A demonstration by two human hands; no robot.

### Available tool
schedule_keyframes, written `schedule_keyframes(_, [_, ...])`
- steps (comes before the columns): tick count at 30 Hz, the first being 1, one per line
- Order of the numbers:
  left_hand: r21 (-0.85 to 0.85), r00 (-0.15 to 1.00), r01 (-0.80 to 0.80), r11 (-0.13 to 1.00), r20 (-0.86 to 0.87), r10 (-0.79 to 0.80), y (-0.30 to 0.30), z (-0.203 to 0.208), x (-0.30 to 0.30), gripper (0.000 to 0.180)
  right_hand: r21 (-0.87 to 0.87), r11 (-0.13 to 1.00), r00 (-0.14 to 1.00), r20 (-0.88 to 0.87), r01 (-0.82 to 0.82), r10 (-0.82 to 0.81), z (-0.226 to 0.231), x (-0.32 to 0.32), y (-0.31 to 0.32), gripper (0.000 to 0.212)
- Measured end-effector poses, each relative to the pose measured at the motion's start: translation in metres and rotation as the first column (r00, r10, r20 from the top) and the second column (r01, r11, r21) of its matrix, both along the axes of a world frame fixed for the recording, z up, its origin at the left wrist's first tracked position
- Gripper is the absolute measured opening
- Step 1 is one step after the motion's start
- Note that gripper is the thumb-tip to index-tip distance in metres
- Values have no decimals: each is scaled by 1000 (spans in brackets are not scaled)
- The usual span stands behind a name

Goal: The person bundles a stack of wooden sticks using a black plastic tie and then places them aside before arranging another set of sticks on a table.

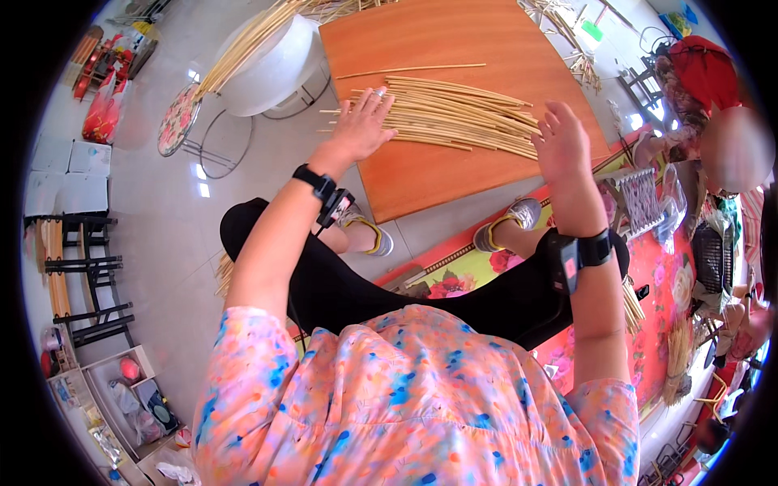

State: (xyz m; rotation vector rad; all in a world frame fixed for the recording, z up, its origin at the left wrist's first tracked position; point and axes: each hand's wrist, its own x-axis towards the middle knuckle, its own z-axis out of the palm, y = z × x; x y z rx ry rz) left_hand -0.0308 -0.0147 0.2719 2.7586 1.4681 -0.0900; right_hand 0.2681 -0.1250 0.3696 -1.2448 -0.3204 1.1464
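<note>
A loose row of thin tan sticks (454,113) lies side by side across an orange-brown wooden board (421,190) in front of me. My left hand (362,125) is over the left ends of the sticks, fingers stretched out and palm down. At the opposite ends is my right hand (563,146), upright with its fingers extended, close against the stick tips; whether it touches them I cannot tell. Neither hand grips anything. One single stick (412,70) lies apart, beyond the row.
A white round tub (279,73) with a bundle of longer sticks (243,44) across it stands left of the board, near a floral stool (178,117). More sticks (579,69) lie beyond the board. On the right are a red floral mat (567,340) and another person (733,150).
</note>
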Motion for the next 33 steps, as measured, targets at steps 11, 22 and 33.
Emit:
schedule_keyframes(11, [-50, 989, 146, 988, 11, -145, 45, -71, 62, 74, -440, 894, -9, 898, -83, 441, -160, -23, 69, 63])
schedule_keyframes(22, [44, 989, 35, 998, 145, -41, 83, -102, 92, 83, -448, 888, -352, 852, -104, 388, -209, 5, 128, 56])
schedule_keyframes(33, [84, 988, -27, 996, 152, 14, 138, -116, 116, 85, -413, 900, -395, 856, -139, 332, -213, 33, 193, 55])
